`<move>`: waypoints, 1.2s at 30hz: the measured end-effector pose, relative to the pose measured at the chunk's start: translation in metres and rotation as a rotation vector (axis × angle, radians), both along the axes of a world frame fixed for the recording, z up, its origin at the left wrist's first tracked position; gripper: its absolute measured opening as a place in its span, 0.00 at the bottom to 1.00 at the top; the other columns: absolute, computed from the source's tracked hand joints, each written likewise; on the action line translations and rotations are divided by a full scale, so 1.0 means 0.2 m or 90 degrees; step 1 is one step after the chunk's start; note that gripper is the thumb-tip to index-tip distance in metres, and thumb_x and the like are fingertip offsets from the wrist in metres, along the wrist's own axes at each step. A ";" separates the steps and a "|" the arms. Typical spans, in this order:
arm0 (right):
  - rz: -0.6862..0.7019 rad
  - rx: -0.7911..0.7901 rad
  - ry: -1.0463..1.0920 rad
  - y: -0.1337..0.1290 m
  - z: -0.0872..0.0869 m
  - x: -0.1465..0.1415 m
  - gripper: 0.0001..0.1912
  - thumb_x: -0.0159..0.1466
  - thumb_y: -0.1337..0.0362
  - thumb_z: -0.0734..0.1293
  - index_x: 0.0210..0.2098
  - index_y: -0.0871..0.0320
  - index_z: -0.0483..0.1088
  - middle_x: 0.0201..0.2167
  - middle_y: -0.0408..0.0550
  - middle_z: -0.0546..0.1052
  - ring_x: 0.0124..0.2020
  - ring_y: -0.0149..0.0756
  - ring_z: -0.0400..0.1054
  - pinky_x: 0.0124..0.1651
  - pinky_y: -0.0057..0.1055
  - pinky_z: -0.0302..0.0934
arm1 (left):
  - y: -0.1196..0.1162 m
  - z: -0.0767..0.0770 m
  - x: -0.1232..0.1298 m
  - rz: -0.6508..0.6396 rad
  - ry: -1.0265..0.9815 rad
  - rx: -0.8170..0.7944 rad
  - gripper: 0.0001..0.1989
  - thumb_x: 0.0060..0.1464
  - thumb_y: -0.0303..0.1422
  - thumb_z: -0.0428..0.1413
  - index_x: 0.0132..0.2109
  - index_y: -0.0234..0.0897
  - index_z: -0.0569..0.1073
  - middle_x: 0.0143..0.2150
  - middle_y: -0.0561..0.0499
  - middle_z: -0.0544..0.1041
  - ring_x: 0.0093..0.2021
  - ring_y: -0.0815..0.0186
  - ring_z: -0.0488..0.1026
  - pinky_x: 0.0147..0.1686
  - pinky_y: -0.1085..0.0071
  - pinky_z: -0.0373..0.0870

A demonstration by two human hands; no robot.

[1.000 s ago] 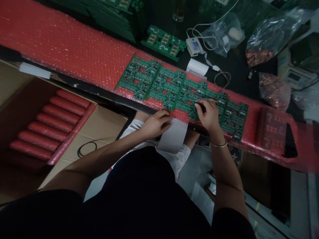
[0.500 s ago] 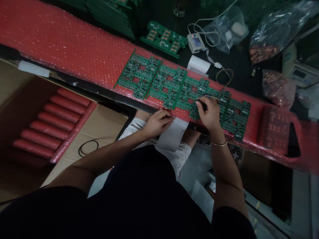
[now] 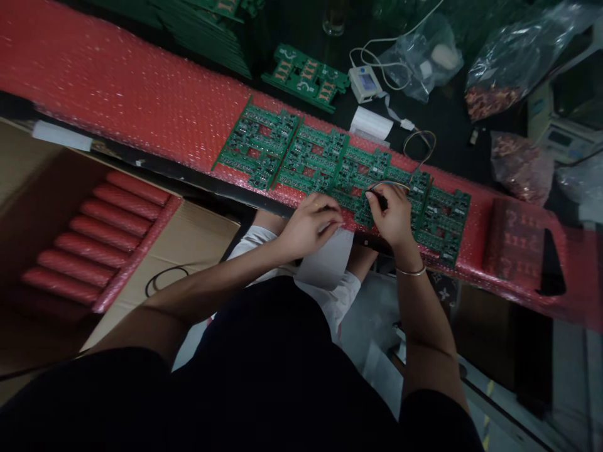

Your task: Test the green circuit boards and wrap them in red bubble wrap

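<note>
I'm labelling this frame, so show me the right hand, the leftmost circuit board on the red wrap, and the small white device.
Right hand [image 3: 392, 216]: head view, middle of the hand.
Leftmost circuit board [image 3: 259, 142]: head view, between its two cutouts.
White device [image 3: 369, 83]: head view, its screen.

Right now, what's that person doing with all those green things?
The person's right hand pinches thin wires over a row of green circuit boards on red bubble wrap. The wires lead back toward a small white box with a screen. The left hand is at the front edge, near a white strip.
</note>
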State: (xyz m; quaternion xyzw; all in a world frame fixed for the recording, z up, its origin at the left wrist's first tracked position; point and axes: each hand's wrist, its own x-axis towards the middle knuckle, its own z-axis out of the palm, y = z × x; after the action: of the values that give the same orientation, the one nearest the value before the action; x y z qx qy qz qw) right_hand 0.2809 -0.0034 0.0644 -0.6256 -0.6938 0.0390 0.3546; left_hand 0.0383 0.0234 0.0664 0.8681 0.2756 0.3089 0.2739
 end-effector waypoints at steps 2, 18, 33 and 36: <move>-0.001 0.001 0.000 0.00 0.00 0.00 0.16 0.74 0.48 0.61 0.38 0.51 0.71 0.38 0.50 0.80 0.43 0.46 0.74 0.51 0.46 0.66 | 0.06 0.05 0.09 -0.018 0.015 -0.016 0.10 0.67 0.31 0.54 0.40 0.40 0.80 0.48 0.46 0.79 0.53 0.57 0.72 0.56 0.56 0.68; -0.015 0.002 -0.018 0.00 -0.02 -0.01 0.15 0.74 0.51 0.59 0.40 0.50 0.72 0.37 0.49 0.80 0.42 0.46 0.73 0.50 0.46 0.67 | 0.11 0.02 0.28 -0.014 0.144 0.073 0.09 0.64 0.30 0.57 0.47 0.37 0.80 0.54 0.41 0.77 0.57 0.48 0.69 0.52 0.52 0.66; 0.030 0.001 0.085 0.11 0.08 -0.10 0.10 0.73 0.56 0.64 0.42 0.50 0.76 0.44 0.48 0.84 0.49 0.43 0.77 0.56 0.44 0.70 | 0.00 -0.10 0.13 -0.012 0.112 0.246 0.16 0.70 0.38 0.54 0.60 0.40 0.76 0.60 0.40 0.76 0.58 0.51 0.71 0.52 0.55 0.68; 0.050 -0.006 0.053 0.13 0.08 -0.12 0.09 0.74 0.57 0.63 0.44 0.50 0.75 0.46 0.49 0.83 0.50 0.44 0.77 0.55 0.43 0.70 | -0.04 -0.11 0.04 -0.004 0.067 0.248 0.15 0.71 0.37 0.53 0.58 0.36 0.76 0.54 0.41 0.78 0.52 0.55 0.73 0.49 0.58 0.70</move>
State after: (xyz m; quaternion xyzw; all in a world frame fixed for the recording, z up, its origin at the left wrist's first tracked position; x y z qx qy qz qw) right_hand 0.2575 0.0229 0.0795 -0.5975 -0.7023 0.0821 0.3783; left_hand 0.0455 0.0149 0.0437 0.9205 0.2223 0.3095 0.0868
